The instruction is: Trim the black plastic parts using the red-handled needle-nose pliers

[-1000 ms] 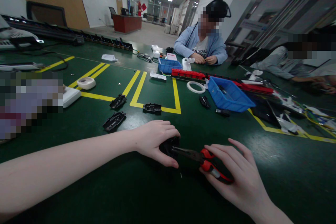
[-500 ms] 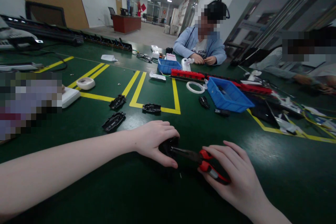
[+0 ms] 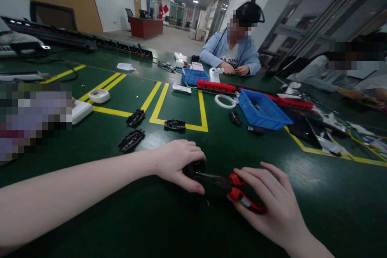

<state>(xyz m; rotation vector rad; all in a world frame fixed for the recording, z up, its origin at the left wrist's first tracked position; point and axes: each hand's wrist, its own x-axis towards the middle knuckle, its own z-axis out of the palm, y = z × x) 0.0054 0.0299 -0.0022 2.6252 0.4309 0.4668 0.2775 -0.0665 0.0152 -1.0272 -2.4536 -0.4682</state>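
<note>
Left hand [image 3: 177, 163] on black part [image 3: 193, 168] (pliers [image 3: 229, 187] in right hand [image 3: 267, 205])

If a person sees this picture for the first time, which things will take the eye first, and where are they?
Closest to the camera, the left hand is closed over a small black part on the green table, while the right hand grips red-handled pliers whose tip goes into that part. Further back on the right stands a bright blue bin, and yellow lines mark the table in the middle.
</note>
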